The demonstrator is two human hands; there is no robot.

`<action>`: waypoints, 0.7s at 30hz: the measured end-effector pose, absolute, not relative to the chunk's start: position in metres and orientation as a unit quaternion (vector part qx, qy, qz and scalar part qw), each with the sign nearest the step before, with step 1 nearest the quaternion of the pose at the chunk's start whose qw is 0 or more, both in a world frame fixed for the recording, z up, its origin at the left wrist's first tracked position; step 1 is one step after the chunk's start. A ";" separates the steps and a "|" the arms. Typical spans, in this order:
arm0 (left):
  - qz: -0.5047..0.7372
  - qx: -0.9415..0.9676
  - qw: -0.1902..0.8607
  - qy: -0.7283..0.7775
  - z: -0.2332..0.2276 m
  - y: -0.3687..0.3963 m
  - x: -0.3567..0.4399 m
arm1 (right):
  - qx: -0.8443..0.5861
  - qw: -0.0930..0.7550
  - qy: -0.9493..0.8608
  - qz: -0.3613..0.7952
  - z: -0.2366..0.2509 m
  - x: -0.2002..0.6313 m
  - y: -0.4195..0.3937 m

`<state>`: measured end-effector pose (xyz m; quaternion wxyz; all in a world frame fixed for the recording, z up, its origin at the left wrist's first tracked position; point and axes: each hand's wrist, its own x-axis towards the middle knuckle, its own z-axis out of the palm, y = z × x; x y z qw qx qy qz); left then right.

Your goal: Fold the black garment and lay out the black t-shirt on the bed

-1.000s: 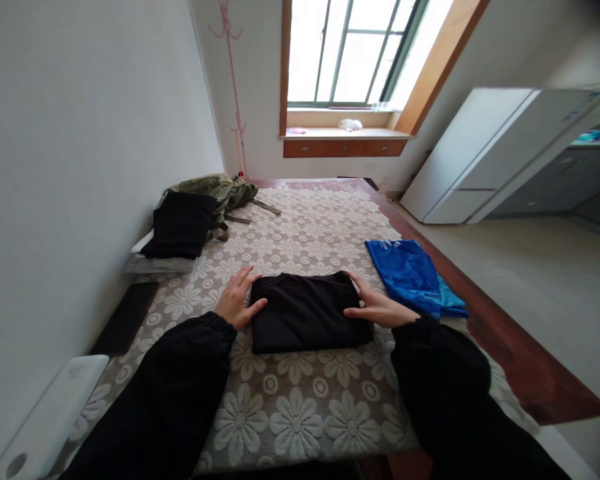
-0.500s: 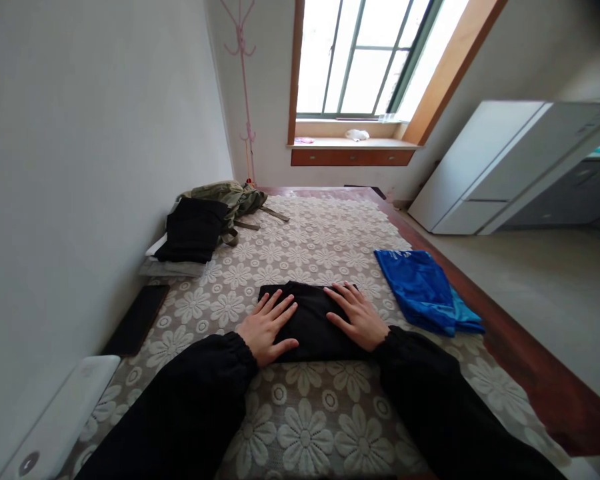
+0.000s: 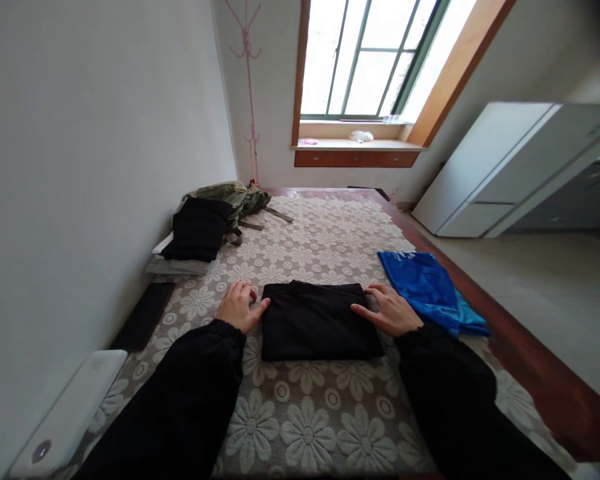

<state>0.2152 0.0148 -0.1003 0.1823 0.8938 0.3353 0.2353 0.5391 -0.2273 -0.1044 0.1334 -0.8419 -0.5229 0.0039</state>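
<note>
Fingers (image 3: 237, 289) are curving loosely, clenching nothing: the left hand (image 3: 239, 309) is flanking one end of the folded black cloth (image 3: 320, 323), the right hand (image 3: 393, 311) is resting its thumb over the other, and that cloth is lying on the floral tablecloth (image 3: 307, 430). It's looking like an edge-squaring step, calling for even, gentle pressure next. Beyond the right hand, blue fabric (image 3: 423, 283) is showing a white marking (image 3: 395, 255), possibly lettering, too small for reading

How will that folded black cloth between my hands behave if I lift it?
The folded black cloth will probably sag, since its far edge looks soft and uneven. Lying flat and low, it seems unlikely to roll or tip.
</note>
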 end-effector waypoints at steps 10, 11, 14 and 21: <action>0.268 0.755 0.494 0.338 -0.100 0.002 0.228 | -0.828 0.168 -0.535 0.023 -0.107 0.525 -0.223; 0.271 0.719 0.547 0.331 -0.099 -0.001 0.230 | -0.827 0.175 -0.533 0.026 -0.107 0.526 -0.222; 0.276 0.607 0.676 0.315 -0.097 -0.012 0.234 | -0.826 0.201 -0.526 0.034 -0.110 0.527 -0.221; 0.258 0.511 0.770 0.283 -0.095 -0.021 0.236 | -0.827 0.271 -0.487 0.070 -0.116 0.528 -0.218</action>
